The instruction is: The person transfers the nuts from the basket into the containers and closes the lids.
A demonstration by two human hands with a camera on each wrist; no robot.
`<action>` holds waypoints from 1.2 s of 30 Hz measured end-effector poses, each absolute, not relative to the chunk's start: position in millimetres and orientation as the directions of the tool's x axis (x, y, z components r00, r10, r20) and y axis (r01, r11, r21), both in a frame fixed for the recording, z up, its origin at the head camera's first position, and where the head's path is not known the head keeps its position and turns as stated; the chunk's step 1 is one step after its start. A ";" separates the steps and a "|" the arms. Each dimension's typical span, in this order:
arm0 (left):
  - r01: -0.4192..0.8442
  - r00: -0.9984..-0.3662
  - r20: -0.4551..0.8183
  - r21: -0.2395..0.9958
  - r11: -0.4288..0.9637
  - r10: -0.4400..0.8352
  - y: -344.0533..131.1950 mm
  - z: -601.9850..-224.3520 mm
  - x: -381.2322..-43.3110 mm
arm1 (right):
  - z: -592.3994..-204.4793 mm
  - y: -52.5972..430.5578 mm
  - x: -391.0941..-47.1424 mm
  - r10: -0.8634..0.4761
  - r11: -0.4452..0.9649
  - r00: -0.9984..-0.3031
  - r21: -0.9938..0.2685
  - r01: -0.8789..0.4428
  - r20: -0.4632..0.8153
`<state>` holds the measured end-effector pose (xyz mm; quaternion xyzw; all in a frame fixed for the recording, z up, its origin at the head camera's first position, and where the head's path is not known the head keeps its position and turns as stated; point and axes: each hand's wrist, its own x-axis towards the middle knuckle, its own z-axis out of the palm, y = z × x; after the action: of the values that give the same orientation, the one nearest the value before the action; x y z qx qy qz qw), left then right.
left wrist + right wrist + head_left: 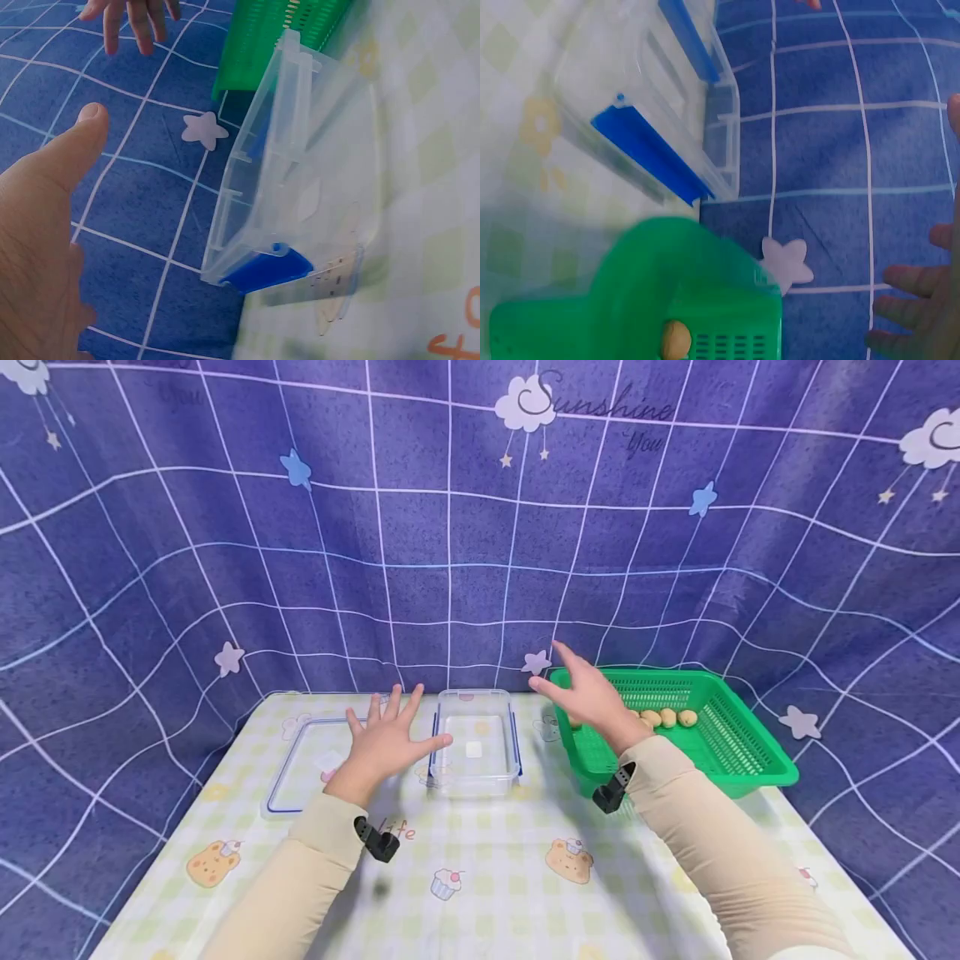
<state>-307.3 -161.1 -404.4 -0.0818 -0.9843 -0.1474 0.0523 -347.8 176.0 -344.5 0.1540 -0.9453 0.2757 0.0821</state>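
My left hand (385, 745) is raised with its fingers spread, between a flat clear lid with a blue seal (281, 777) and a clear plastic food container (474, 785). Nothing is in that hand. The container stands uncovered, with blue clips on its sides and a small white patch at its bottom. My right hand (588, 697) hovers over the left edge of a green plastic basket (750, 727), fingers extended and holding nothing. Several small round tan items (668, 717) lie along the basket's far side, partly hidden behind that hand.
A checked tablecloth (510, 893) with cartoon bears and cupcakes covers the table. Behind it hangs a blue grid-patterned curtain (420, 527), close to the table's back edge. The basket takes up the back right, its rim higher than the tabletop.
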 end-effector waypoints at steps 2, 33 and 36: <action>0.187 -0.979 0.134 0.287 0.940 0.154 -160.8 -409.4 -307.6 | -345.1 182.3 -350.0 -0.229 0.780 -0.942 -0.533 -0.329 0.247; 0.173 -0.984 0.031 0.392 0.904 0.175 -137.2 -471.3 -312.4 | -387.1 238.3 -405.1 -0.115 0.462 -0.964 -0.846 -0.267 0.241; 0.171 -0.985 0.036 0.386 0.907 0.171 -137.3 -473.9 -313.6 | -389.5 241.7 -410.2 -0.108 0.463 -0.969 -0.851 -0.247 0.222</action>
<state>-313.6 -137.3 -473.9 -0.0877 -0.9764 -0.1976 0.0006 -410.2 241.7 -389.5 0.1040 -0.8526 0.5075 0.0684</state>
